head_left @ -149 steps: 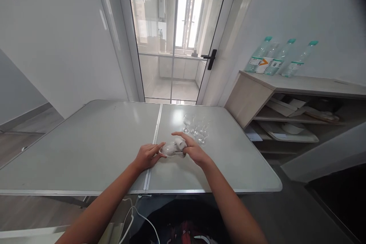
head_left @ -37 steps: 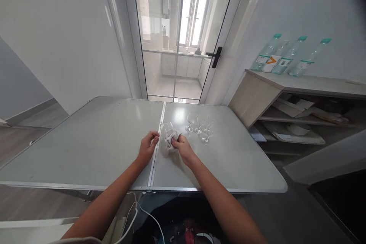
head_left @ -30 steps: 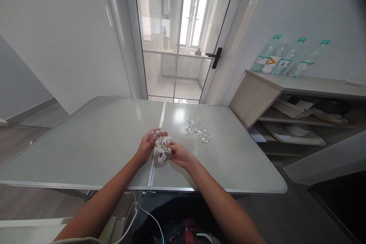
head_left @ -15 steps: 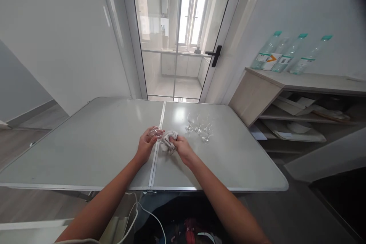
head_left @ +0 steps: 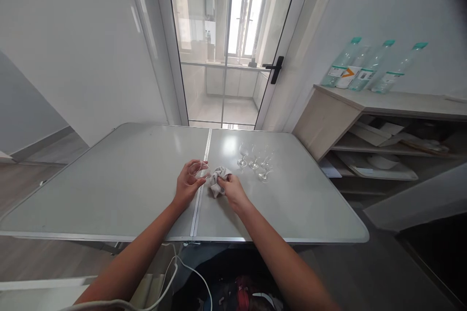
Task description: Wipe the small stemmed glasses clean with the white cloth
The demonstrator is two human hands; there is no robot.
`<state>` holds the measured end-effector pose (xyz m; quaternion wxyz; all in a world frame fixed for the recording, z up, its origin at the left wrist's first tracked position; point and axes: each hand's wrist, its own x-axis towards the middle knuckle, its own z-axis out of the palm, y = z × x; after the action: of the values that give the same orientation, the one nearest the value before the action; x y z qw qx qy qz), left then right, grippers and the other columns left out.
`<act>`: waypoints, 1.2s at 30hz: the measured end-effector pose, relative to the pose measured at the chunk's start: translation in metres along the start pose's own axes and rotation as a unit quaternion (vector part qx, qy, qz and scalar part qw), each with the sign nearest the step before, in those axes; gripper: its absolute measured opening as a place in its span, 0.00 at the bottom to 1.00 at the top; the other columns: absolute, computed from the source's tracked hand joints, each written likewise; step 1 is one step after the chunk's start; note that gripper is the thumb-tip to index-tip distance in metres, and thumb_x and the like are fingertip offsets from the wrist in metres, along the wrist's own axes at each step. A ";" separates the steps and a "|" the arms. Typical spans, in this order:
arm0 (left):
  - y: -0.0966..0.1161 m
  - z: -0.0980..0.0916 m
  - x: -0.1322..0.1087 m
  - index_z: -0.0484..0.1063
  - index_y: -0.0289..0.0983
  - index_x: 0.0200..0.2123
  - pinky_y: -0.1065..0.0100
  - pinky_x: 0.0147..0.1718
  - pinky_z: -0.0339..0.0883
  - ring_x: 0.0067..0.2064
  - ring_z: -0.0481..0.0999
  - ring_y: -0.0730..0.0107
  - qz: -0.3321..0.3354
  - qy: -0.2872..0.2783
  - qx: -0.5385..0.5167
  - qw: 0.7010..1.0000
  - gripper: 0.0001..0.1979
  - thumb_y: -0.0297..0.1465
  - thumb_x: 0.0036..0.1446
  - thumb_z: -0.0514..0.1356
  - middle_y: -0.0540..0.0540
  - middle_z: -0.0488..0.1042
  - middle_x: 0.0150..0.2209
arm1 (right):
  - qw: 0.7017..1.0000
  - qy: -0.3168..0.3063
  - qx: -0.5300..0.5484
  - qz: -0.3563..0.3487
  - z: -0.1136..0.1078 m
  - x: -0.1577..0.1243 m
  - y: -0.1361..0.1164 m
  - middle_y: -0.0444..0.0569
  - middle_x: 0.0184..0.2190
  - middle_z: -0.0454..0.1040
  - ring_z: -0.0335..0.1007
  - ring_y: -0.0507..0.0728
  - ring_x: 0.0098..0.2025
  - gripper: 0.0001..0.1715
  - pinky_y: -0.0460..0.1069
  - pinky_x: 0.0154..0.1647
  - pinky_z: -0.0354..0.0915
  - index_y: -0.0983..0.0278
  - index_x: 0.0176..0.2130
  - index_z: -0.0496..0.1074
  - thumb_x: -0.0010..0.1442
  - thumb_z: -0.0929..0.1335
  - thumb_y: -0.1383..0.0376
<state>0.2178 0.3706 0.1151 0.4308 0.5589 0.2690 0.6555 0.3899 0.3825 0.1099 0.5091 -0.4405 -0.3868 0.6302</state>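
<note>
Near the table's middle seam, my left hand [head_left: 187, 185] is wrapped round a clear glass [head_left: 199, 170], which lies sideways between thumb and fingers. Just to its right, my right hand [head_left: 232, 189] pinches a crumpled whitish cloth [head_left: 218, 182] with darker marks. The cloth is close to the glass; whether they touch is hard to tell. Several clear stemmed glasses stand in a group beyond my right hand, among them one at the left [head_left: 242, 156] and one at the front [head_left: 263, 175].
The grey folding table [head_left: 146, 180] spans the view. Behind it is a glass door [head_left: 233, 82] with a black handle. On the right, a wooden shelf unit [head_left: 328, 112] bears plastic bottles [head_left: 370, 73] with green caps. A white cable [head_left: 197, 277] hangs below the table edge.
The glass in my left hand has turned slightly, and my left fingers have spread a little around it. The cloth has shifted slightly right and hangs in a different shape.
</note>
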 end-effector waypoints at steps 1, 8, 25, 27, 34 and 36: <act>0.000 0.000 0.000 0.66 0.42 0.59 0.50 0.52 0.78 0.58 0.76 0.55 0.000 -0.001 0.005 1.000 0.30 0.33 0.56 0.72 0.35 0.75 0.58 | 1.000 0.008 -0.020 -0.009 -0.001 0.000 0.001 0.52 0.35 0.81 0.74 0.59 0.35 0.27 0.50 0.35 0.67 0.67 0.36 0.79 0.39 0.81 0.53; 0.008 0.005 -0.001 0.68 0.43 0.58 0.49 0.53 0.77 0.59 0.75 0.53 -0.024 -0.004 0.021 0.999 0.31 0.35 0.54 0.73 0.37 0.75 0.57 | 1.000 0.017 0.009 -0.010 -0.006 -0.004 0.002 0.51 0.35 0.81 0.74 0.58 0.34 0.29 0.50 0.33 0.69 0.65 0.37 0.79 0.42 0.80 0.50; -0.004 0.033 0.025 0.72 0.46 0.57 0.57 0.42 0.83 0.55 0.77 0.54 -0.074 -0.053 0.159 0.983 0.31 0.38 0.50 0.75 0.41 0.67 0.58 | 0.885 0.019 -0.437 -0.156 -0.083 -0.065 -0.051 0.46 0.27 0.77 0.70 0.57 0.29 0.09 0.48 0.32 0.58 0.64 0.31 0.80 0.58 0.71 0.60; -0.011 0.049 0.035 0.73 0.46 0.57 0.58 0.39 0.84 0.53 0.78 0.55 -0.072 -0.079 0.185 0.977 0.31 0.40 0.50 0.75 0.42 0.68 0.53 | 0.876 0.029 -0.456 -0.154 -0.100 -0.076 -0.056 0.47 0.27 0.78 0.70 0.58 0.30 0.11 0.48 0.32 0.59 0.64 0.32 0.79 0.59 0.71 0.59; -0.045 0.101 0.061 0.69 0.40 0.49 0.64 0.30 0.80 0.51 0.77 0.53 -0.055 -0.098 0.203 0.973 0.31 0.38 0.45 0.77 0.41 0.71 0.49 | 0.835 0.081 -0.528 -0.131 -0.153 -0.093 -0.057 0.49 0.31 0.80 0.73 0.60 0.32 0.12 0.50 0.34 0.61 0.61 0.40 0.75 0.62 0.67 0.57; -0.050 0.112 0.063 0.68 0.40 0.46 0.65 0.29 0.78 0.51 0.76 0.53 -0.048 -0.096 0.206 0.973 0.29 0.39 0.45 0.77 0.42 0.71 0.47 | 0.816 0.095 -0.557 -0.123 -0.166 -0.096 -0.057 0.48 0.32 0.79 0.73 0.61 0.33 0.14 0.50 0.34 0.60 0.59 0.48 0.72 0.63 0.66 0.59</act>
<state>0.3385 0.4350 0.1306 0.3612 0.6821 0.3826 0.5078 0.5732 0.3054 0.1269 0.2842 -0.6554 -0.6723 0.1942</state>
